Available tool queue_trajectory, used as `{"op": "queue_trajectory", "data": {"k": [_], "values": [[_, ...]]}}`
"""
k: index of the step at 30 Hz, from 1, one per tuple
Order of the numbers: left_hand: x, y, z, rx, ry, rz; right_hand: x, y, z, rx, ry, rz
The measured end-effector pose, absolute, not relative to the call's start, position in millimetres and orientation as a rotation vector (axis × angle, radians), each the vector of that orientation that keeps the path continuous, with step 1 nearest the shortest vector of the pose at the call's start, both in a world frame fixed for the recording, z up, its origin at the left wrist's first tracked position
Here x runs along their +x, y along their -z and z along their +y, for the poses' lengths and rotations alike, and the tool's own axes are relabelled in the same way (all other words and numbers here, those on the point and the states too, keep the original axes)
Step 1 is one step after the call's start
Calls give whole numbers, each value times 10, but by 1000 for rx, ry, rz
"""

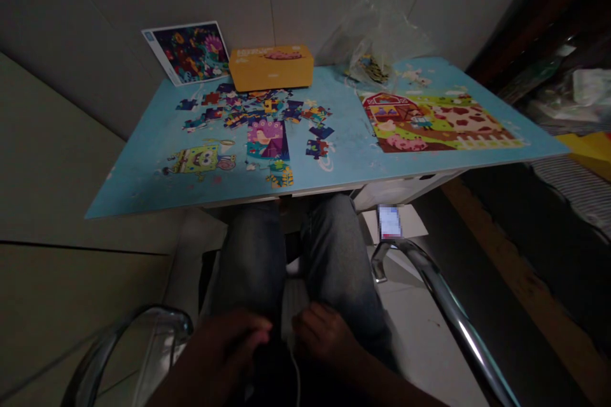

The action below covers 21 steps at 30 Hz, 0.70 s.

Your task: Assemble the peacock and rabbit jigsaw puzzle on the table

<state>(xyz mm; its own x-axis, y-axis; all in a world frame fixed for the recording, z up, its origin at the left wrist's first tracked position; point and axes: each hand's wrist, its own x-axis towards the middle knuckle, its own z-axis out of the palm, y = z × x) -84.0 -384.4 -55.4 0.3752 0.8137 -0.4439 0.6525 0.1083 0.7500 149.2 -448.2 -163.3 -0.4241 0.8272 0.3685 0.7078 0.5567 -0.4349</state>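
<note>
Jigsaw puzzle, part-built [266, 138], lies L of ctr on a lt-blue tabletop [138, 178], nr the front edge. Built section: upright block w/ pink-purple bird on teal, dk-blue strip down its R side; a green & yellow-striped bit juts from the lower R. Loose pieces [217, 113], mostly navy, purple & orange, crowd behind it in an overlapping heap; a couple more sit apart to the R.

L hand [229, 346] & R hand [327, 334] are low over the lap, well apart from the puzzle & from each other, fingers curled; too dim to tell if either grips anything. White cable [296, 375] runs btwn them. Table edge & jeans-clad knees [252, 254] come btwn hands & pcs.

Orange box [272, 73] stands right behind the heap, hemming it in. Picture card [191, 54], dk scene w/ white border, leans at the wall to its L. SpongeBob picture [198, 159] shows on the tabletop L of the section; R side has a farm picture [439, 121] w/ barn, cow & pigs, plus a clear plastic bag [375, 57] w/ contents behind. Phone [390, 222], screen lit & pixelated, is below table level, R.
</note>
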Motion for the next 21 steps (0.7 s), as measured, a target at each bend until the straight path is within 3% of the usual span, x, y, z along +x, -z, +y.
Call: {"op": "queue_trajectory", "data": {"k": [8, 16, 21], "values": [[-342, 1359, -3751, 1953, 189, 860, 1568, 1657, -4732, -1236, -519, -2120], [-419, 1473, -3773, 2008, 188, 834, 1580, 1555, -4572, -1489, -1080, -1711], [-417, 1461, -3737, 1978, 147, 787, 1586, 1391, -4191, -1576, -1368, -1910]]}}
